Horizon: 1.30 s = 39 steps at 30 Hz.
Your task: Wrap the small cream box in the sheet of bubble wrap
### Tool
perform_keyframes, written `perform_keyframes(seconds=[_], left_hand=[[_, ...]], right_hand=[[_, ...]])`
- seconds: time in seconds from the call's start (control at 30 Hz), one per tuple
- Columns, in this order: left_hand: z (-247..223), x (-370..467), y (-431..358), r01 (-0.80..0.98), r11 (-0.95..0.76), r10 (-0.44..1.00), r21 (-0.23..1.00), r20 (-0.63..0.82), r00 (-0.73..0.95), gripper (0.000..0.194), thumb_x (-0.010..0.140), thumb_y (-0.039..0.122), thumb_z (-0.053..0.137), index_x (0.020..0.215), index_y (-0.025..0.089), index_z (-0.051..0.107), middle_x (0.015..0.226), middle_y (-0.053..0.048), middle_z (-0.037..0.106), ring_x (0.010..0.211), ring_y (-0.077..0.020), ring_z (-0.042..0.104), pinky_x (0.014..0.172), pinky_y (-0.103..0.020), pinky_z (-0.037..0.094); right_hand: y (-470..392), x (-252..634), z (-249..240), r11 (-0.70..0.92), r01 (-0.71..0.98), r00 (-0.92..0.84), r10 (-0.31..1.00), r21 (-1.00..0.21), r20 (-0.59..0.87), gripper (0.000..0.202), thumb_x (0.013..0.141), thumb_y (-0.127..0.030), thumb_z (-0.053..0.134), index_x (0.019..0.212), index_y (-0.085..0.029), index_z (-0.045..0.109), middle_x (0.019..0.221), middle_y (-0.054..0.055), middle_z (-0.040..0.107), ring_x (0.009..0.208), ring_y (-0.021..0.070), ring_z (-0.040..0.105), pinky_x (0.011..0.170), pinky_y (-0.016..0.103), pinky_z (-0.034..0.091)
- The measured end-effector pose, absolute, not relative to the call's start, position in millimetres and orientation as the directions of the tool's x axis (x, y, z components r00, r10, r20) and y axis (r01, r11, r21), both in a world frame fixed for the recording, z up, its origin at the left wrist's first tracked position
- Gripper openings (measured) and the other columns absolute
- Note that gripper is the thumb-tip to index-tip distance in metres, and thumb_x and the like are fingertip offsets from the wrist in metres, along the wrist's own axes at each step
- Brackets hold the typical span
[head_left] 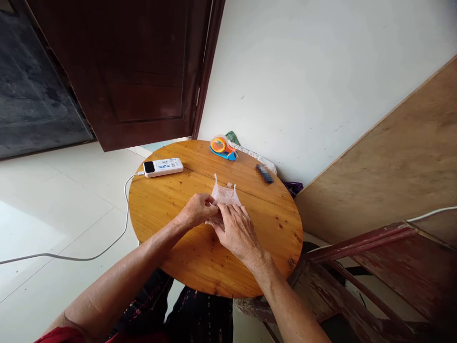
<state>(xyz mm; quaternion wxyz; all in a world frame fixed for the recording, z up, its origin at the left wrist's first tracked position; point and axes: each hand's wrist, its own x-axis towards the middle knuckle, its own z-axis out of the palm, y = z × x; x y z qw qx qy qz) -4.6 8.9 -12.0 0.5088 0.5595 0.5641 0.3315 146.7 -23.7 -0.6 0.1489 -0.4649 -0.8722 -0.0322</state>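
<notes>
- One round wooden surface (271, 252), yellow-brown, dark knots, seams across the top; stands by a white wall (321, 85).
- Room: dark red door (143, 71) far left, pale tiled floor (71, 200), plywood-like panel (392, 152) right, worn red-brown wooden furniture (385, 267) near right.
- Bubble wrap (227, 194): translucent, whitish, crinkled, two corners poking up at the far end, small pale tab (229, 184) between them. Sits mid-surface; near part partly hidden by the hands.
- Left hand (196, 209): grip pinched on the wrap's near-left side, thumb against fingers.
- Right hand (238, 231): fingers bent over the wrap, touching it; fingertips partly hidden, can't tell if that grip is clamped.
- Count on surface: 1 bubble wrap, 1 white device (171, 166) with 1 white cable (89, 258) plugged in at left, 1 orange-blue tape dispenser (230, 155) by the far edge, 1 dark pixelated object (264, 173) right of it. 2 hands at the wrap.
</notes>
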Motion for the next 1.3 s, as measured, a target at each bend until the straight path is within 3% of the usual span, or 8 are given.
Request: perform_keyframes(seconds=[0.23,0.33,0.43,0.57,0.67,0.77,0.97,1.3], left_hand=[[10,-19,3,0.515,-0.185,0.890,0.837,-0.080,0.449,0.015,0.068,0.019,0.053,0.073,0.016,0.068,0.061,0.003,0.052,0.060,-0.0120,0.046,0.053,-0.023,0.031],[16,-19,4,0.594,-0.307,0.858,0.743,-0.054,0.510,0.015,0.071,0.014,0.050,0.062,0.016,0.062,0.055,0.003,0.046,0.056,-0.0113,0.043,0.053,-0.024,0.028],[11,-14,5,0.668,-0.384,0.871,0.638,0.009,0.492,0.021,0.078,0.013,0.049,0.065,0.017,0.065,0.062,0.000,0.055,0.061,-0.0133,0.051,0.059,-0.024,0.037],[-3,-10,7,0.711,-0.481,0.870,0.512,0.180,0.459,0.015,0.081,0.019,0.059,0.086,0.018,0.073,0.102,-0.010,0.066,0.094,-0.0231,0.063,0.082,-0.030,0.049],[-8,-9,10,0.667,-0.560,0.824,0.492,0.244,0.511,0.013,0.081,0.016,0.059,0.084,0.017,0.071,0.105,-0.011,0.066,0.100,-0.0235,0.063,0.090,-0.032,0.050],[-9,-8,12,0.624,-0.581,0.802,0.523,0.236,0.549,0.015,0.079,0.012,0.056,0.085,0.017,0.069,0.093,-0.007,0.068,0.090,-0.0204,0.065,0.086,-0.029,0.051],[-15,-7,14,0.632,-0.538,0.828,0.558,0.208,0.521,0.025,0.074,0.013,0.057,0.096,0.018,0.069,0.097,-0.008,0.072,0.090,-0.0221,0.067,0.082,-0.029,0.052],[-13,0,-1,0.690,-0.467,0.873,0.553,0.161,0.461,0.030,0.076,0.014,0.057,0.102,0.019,0.072,0.102,-0.010,0.074,0.096,-0.0248,0.069,0.084,-0.030,0.052]], right_hand=[[-21,175,-1,0.545,0.707,-0.446,0.838,-0.451,0.315,0.022,0.092,-0.019,0.049,0.113,-0.019,0.057,0.112,0.009,0.069,0.104,0.0237,0.063,0.090,0.038,0.047],[-21,190,-6,0.491,0.720,-0.330,0.864,-0.490,0.381,0.022,0.094,-0.020,0.043,0.106,-0.020,0.061,0.111,0.010,0.068,0.107,0.0238,0.062,0.095,0.040,0.047],[-24,200,-16,0.385,0.782,-0.178,0.892,-0.489,0.416,0.020,0.089,-0.026,0.049,0.101,-0.018,0.063,0.110,0.012,0.067,0.107,0.0266,0.062,0.094,0.043,0.049],[-28,205,-30,0.171,0.822,0.003,0.953,-0.543,0.304,0.042,0.084,-0.039,0.056,0.119,-0.016,0.059,0.112,0.015,0.069,0.095,0.0269,0.067,0.081,0.041,0.053],[-26,203,-35,0.067,0.804,0.066,0.977,-0.591,0.201,0.052,0.083,-0.042,0.059,0.128,-0.018,0.056,0.104,0.011,0.073,0.080,0.0232,0.069,0.073,0.037,0.052],[-21,200,-34,0.032,0.806,0.080,0.984,-0.591,0.162,0.050,0.083,-0.040,0.060,0.127,-0.019,0.057,0.095,0.009,0.075,0.077,0.0224,0.069,0.070,0.034,0.050],[-12,195,-37,-0.031,0.819,0.117,0.987,-0.573,0.113,0.054,0.079,-0.039,0.060,0.128,-0.015,0.057,0.084,0.007,0.073,0.073,0.0227,0.067,0.065,0.032,0.046],[-12,191,-38,0.036,0.604,0.146,0.977,-0.796,0.155,0.043,0.074,-0.034,0.057,0.114,-0.018,0.062,0.056,-0.007,0.052,0.054,0.0150,0.048,0.056,0.027,0.039]])
